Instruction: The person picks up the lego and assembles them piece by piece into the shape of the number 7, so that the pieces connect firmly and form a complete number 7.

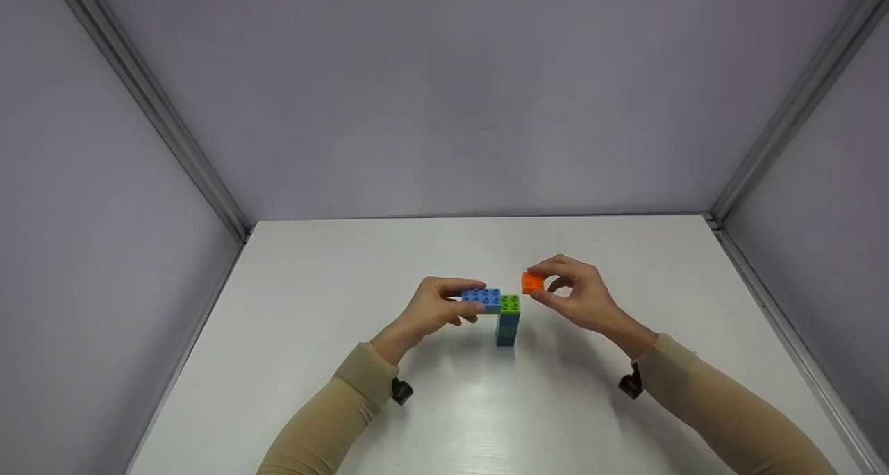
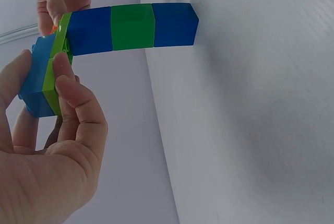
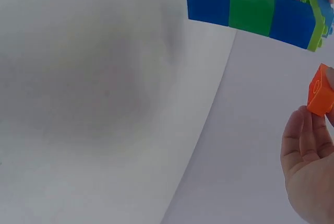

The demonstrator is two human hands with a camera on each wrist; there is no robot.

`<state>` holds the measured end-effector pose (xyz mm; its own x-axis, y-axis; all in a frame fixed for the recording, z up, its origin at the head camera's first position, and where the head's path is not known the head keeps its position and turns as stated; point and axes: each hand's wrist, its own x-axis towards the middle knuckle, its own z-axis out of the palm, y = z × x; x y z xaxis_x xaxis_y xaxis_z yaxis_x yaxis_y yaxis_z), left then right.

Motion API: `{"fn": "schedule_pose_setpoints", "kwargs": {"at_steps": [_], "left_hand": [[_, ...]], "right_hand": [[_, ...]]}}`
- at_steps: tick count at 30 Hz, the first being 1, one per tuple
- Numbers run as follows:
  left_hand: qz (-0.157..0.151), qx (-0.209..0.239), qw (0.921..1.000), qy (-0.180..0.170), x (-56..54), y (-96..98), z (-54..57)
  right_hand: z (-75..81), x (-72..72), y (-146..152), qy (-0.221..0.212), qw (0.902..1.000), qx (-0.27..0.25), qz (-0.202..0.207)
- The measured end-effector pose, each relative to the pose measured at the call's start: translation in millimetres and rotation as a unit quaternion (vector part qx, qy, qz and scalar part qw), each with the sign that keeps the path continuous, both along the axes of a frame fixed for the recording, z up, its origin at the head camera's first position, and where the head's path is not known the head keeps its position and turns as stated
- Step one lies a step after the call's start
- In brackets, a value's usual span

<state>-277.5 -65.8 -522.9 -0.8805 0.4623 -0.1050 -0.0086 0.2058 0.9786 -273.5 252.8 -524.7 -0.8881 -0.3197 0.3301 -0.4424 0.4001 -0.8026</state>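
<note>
A short tower of toy building bricks (image 1: 508, 328) stands upright, a green brick (image 2: 133, 26) between two dark blue ones. Across its top lies a thin lime-green brick (image 1: 510, 301), jutting out leftward. A lighter blue brick (image 1: 481, 297) sits on that jutting part, studs up. My left hand (image 1: 432, 307) grips the lighter blue brick and the lime piece beneath, thumb on the near side. Just right of the tower, my right hand (image 1: 582, 298) pinches an orange brick (image 1: 533, 282) between thumb and fingers. In the right wrist view the orange brick (image 3: 320, 92) is apart from the tower.
The tower rests on a white table (image 1: 333, 267). Grey walls enclose it at the back (image 1: 479, 114) and on both sides, with metal rails (image 1: 160, 107) in the corners. A small black camera (image 1: 401, 391) is worn on each wrist.
</note>
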Motion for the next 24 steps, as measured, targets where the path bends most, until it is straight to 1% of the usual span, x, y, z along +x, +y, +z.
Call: {"fn": "schedule_pose_setpoints", "kwargs": {"at_steps": [4,8,16,24], "left_hand": [[-0.006,0.001,1.0,0.006,-1.0,-0.5,-0.5],[-0.012,0.009,0.9998,0.013,-2.1,-0.8,-1.6],[-0.011,0.014,0.9997,0.016,-2.1,0.1,-1.2],[-0.012,0.015,0.9997,0.016,-0.6,0.4,-0.2]], "right_hand": [[5.8,4.3,-7.8,0.016,0.9996,-0.003,0.025],[8.2,7.8,-13.5,0.029,0.9985,0.0,0.046],[5.6,10.5,-19.7,0.021,0.9978,0.012,0.062],[3.4,11.8,-23.0,0.029,0.9968,0.022,0.072]]}}
